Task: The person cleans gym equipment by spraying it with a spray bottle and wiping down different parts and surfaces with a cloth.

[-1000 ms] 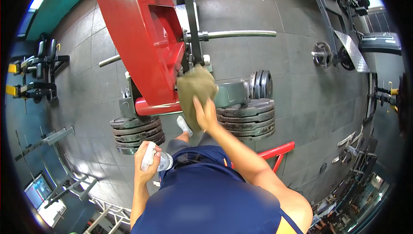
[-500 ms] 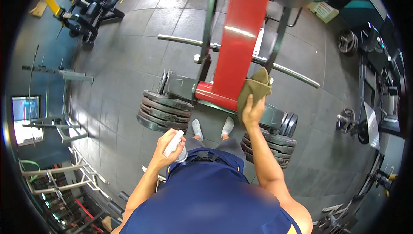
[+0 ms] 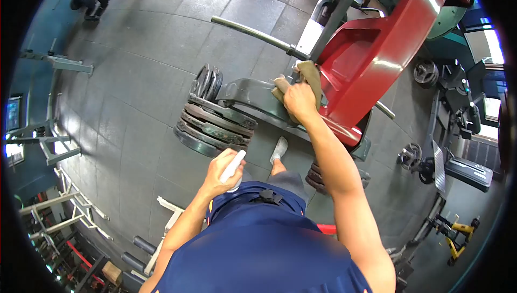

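My left hand (image 3: 216,174) is closed around a white-topped spray bottle (image 3: 233,167), held low in front of my waist; its lower part is mostly hidden. An olive cloth (image 3: 311,73) is bunched under my right hand (image 3: 300,102), whose fingers press it against the dark upright beside the red panel (image 3: 401,45) of a gym machine. Below the cloth runs the machine's dark green-black base beam (image 3: 253,96). A metal bar (image 3: 250,32) sticks out to the left of the same upright.
Stacked weight plates (image 3: 215,126) lie left of the base, near my left hand. More plates (image 3: 318,177) sit at its right end. Racks (image 3: 70,201) line the left wall, and a bench (image 3: 468,172) stands on the right. Dark rubber tiles (image 3: 145,78) cover the floor.
My right hand and the cloth have gone from the panel's right side to the upright on its left. The view has turned, so the machine now appears further right. The bottle stays in my left hand.
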Demonstrator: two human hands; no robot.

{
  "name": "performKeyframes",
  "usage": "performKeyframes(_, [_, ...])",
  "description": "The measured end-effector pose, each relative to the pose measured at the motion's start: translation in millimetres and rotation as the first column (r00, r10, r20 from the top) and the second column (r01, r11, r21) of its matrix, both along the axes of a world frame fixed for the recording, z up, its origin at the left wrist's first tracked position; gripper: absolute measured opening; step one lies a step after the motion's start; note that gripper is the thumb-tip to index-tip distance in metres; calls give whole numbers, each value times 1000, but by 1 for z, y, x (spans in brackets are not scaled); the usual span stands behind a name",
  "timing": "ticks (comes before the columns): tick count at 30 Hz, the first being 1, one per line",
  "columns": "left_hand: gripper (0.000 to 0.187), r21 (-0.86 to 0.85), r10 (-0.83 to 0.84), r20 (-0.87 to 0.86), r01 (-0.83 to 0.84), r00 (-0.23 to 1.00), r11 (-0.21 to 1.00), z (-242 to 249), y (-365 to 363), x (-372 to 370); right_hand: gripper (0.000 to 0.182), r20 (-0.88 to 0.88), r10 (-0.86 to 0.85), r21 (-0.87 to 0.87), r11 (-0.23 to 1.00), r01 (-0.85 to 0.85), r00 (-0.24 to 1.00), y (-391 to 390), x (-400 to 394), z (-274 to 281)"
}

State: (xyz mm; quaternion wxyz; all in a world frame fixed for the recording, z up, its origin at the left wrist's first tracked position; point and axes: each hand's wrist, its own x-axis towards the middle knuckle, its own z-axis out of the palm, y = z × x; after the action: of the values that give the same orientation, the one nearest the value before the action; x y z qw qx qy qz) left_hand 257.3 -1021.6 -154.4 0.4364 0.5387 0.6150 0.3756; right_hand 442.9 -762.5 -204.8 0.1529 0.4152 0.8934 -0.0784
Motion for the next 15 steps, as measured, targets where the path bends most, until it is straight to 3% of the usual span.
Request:
performKeyframes(2, [11,48,-39,-54,42,998,998,-21,10,-22,24,-39,92,117,989,-87,995,-40,8,-17])
performKeyframes(4, [14,92,-50,-62,56,997,994,-36,32,-38,23,-142,-63,10,998,65,988,-97,18,-18])
performKeyframes(6, [18,125,-86,-65,94,994,988,-60,66,-47,29,-55,-248,-135,962,239,967,-146,8,26])
performKeyframes(8, [21,242,-67,-48,77,997,967,-89,103,-38,38,-409,-269,139,926,351,872,-191,44,-3])
performKeyframes(9, [24,190,-128,-72,139,989,972,-97,123,-31,43,-315,-637,-92,758,646,703,-203,46,16])
performKeyframes(10, [26,142,-191,-94,203,977,969,-102,141,-23,49,-144,-895,-265,447,854,423,-211,49,37])
performKeyframes(11, [27,49,-249,-89,254,964,966,-106,157,-17,53,-103,-958,-269,287,920,269,-220,66,39])
performKeyframes(12, [29,-42,-305,-81,303,949,952,-107,171,-10,55,-194,-977,-318,152,936,93,-228,75,44])
performKeyframes(13, [30,-135,-360,-71,348,930,928,-109,180,-2,52,-306,-950,-397,69,915,-60,-236,80,49])
performKeyframes(15, [29,-142,-362,-115,346,925,928,-109,189,4,47,-444,-814,-629,-15,778,-374,-239,70,67])
